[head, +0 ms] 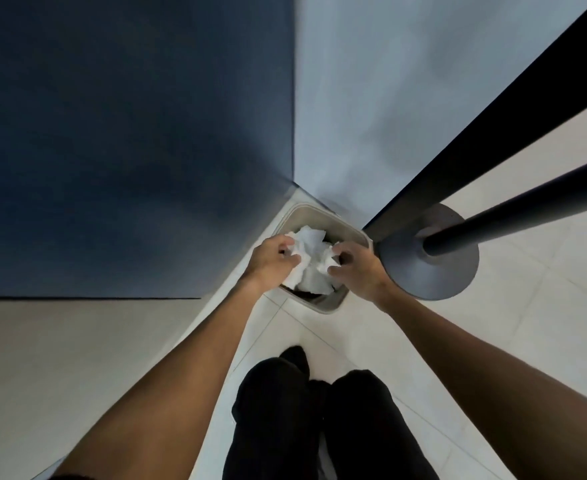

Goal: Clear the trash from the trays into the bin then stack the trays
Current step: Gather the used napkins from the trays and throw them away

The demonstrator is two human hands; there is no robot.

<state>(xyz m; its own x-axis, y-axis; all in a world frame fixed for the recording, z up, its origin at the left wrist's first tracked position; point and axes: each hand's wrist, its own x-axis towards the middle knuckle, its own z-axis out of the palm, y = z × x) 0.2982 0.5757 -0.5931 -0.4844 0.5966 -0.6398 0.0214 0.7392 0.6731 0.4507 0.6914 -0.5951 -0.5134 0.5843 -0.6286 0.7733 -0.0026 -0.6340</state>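
Two hands (271,259) (359,271) gripping one wad (311,268), one bin (325,308)

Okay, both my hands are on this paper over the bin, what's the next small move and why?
Probably open both hands and let it drop. The left hand and right hand grip the crumpled paper, which is right over the open bin, so releasing should land it inside.

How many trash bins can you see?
1: the bin sits on the floor, just left of the round pole base, with crumpled white paper above it. No others show.
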